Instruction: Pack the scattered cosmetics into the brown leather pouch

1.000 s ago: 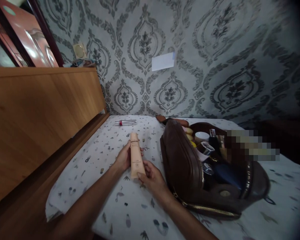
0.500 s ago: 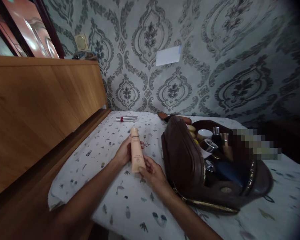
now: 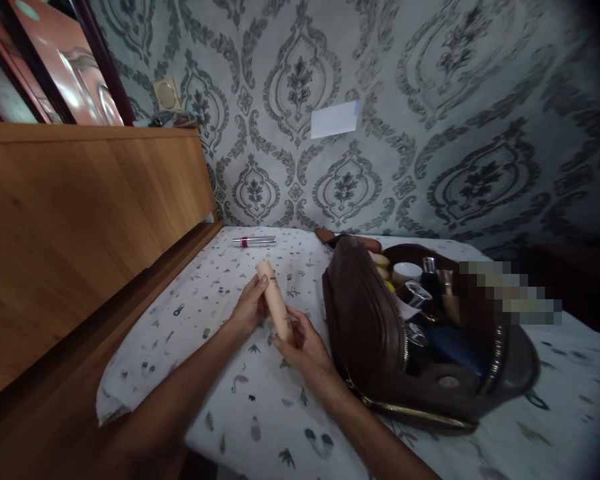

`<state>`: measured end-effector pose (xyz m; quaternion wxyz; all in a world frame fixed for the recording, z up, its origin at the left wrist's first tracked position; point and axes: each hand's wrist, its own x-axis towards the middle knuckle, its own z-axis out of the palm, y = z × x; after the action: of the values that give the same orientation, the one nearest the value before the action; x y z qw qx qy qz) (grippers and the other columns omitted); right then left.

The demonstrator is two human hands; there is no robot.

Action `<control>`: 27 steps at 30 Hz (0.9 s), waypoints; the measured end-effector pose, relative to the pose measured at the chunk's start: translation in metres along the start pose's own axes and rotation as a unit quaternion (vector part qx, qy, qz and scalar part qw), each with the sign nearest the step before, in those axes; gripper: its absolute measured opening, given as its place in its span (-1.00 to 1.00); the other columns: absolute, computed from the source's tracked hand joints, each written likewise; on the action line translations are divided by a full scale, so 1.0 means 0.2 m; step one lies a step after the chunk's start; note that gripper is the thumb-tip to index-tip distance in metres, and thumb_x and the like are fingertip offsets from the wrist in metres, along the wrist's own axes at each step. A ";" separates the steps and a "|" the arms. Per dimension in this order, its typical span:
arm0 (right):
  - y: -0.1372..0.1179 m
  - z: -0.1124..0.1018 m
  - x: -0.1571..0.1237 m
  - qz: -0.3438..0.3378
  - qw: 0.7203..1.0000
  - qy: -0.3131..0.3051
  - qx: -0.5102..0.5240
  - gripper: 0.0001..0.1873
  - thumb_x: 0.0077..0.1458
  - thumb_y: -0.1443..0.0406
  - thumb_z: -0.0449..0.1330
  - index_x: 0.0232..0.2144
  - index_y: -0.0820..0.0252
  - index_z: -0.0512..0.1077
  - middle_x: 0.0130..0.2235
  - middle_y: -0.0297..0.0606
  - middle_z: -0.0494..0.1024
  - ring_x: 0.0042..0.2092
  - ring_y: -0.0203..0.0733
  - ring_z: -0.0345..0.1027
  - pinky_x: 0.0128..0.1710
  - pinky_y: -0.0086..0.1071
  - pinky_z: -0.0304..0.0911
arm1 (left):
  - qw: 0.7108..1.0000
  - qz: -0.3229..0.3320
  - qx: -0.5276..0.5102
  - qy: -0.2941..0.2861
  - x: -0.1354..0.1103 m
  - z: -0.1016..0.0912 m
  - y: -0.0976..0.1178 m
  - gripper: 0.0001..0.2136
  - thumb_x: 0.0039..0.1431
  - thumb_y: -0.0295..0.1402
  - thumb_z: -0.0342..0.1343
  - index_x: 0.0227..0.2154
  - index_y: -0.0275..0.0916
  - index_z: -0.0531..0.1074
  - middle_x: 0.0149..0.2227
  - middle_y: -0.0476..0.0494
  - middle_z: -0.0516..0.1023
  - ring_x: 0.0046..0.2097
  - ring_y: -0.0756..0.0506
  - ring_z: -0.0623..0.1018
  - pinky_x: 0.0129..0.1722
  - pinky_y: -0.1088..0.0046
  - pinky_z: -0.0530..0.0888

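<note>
A beige cosmetic tube (image 3: 275, 300) is held above the patterned sheet, turned partly on its side. My left hand (image 3: 251, 303) grips it near the cap, thumb lying along the top. At the tube's lower end, my right hand (image 3: 303, 340) pinches it between thumb and fingers. Just right of my right hand stands a brown leather bag (image 3: 365, 307), unzipped. Inside it I see a white round jar (image 3: 407, 272), a dark bottle with a silver cap (image 3: 429, 273) and a gold-topped bottle (image 3: 446, 293).
A silver tube with a red band (image 3: 254, 241) lies on the sheet (image 3: 220, 400) near the wall. A wooden cabinet (image 3: 95, 213) rises on the left. The bag's brown strap (image 3: 350, 240) lies behind it, and a blurred patch covers something at right.
The cosmetic tube has rotated in my hands, so its printed front no longer faces me and its narrow side shows. My left thumb now rests over the cap end.
</note>
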<state>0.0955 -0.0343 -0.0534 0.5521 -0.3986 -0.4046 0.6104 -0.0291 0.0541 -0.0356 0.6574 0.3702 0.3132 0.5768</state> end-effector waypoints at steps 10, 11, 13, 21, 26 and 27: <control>-0.07 0.01 -0.05 0.114 0.963 -0.062 0.235 -0.53 0.00 0.13 0.29 -0.07 0.25 0.38 -0.20 -0.06 0.58 -0.18 -0.05 0.50 -0.33 -0.33 0.38 | 1.000 -0.010 -0.007 0.028 0.04 -0.04 0.03 -0.55 0.01 0.04 0.21 -0.27 -0.30 0.46 -0.34 -0.13 0.53 -0.31 -0.04 0.48 -0.35 0.49 0.40; -0.07 0.01 -0.05 0.118 0.961 -0.066 0.240 -0.55 0.04 0.13 0.26 -0.08 0.27 0.39 -0.20 -0.05 0.59 -0.19 -0.06 0.51 -0.36 -0.35 0.38 | 1.000 0.005 -0.002 0.031 0.05 -0.05 0.04 -0.56 -0.01 0.02 0.24 -0.29 -0.30 0.47 -0.36 -0.11 0.52 -0.33 -0.04 0.48 -0.36 0.50 0.39; -0.06 0.01 -0.04 0.119 0.959 -0.075 0.245 -0.59 0.10 0.13 0.21 -0.09 0.29 0.40 -0.21 -0.03 0.60 -0.23 -0.08 0.52 -0.43 -0.39 0.36 | 0.999 0.038 0.008 0.036 0.04 -0.06 0.06 -0.60 -0.04 -0.03 0.28 -0.30 -0.28 0.48 -0.38 -0.06 0.52 -0.35 -0.02 0.47 -0.39 0.52 0.37; -0.02 0.00 -0.05 0.093 0.950 -0.107 0.279 -0.45 0.02 0.01 0.23 -0.07 0.27 0.35 -0.32 -0.12 0.59 -0.34 -0.13 0.52 -0.56 -0.46 0.29 | 0.997 0.049 0.061 0.008 -0.05 -0.01 0.16 -0.52 -0.03 -0.08 0.30 -0.06 -0.19 0.48 -0.32 -0.05 0.54 -0.35 -0.01 0.48 -0.38 0.51 0.43; -0.01 0.02 -0.03 0.067 0.966 -0.068 0.239 -0.26 -0.18 -0.16 0.27 -0.09 0.24 0.38 -0.27 -0.16 0.53 -0.27 -0.13 0.47 -0.48 -0.38 0.37 | 0.991 0.059 0.123 -0.006 -0.07 0.09 0.28 -0.51 -0.14 -0.12 0.37 -0.12 -0.22 0.51 -0.32 -0.09 0.56 -0.35 -0.03 0.49 -0.39 0.51 0.47; -0.02 0.02 -0.03 0.071 0.975 -0.043 0.205 -0.26 -0.17 -0.17 0.26 -0.10 0.24 0.38 -0.22 -0.14 0.51 -0.23 -0.11 0.46 -0.45 -0.35 0.38 | 0.988 0.067 0.136 -0.003 -0.07 0.12 0.32 -0.51 -0.16 -0.12 0.38 -0.14 -0.23 0.52 -0.32 -0.09 0.56 -0.35 -0.03 0.49 -0.39 0.52 0.47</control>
<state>0.0934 -0.0404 -0.0479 0.5595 -0.2783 -0.2653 0.7343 -0.0438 0.0415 0.0307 0.5615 0.4780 0.3612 0.5707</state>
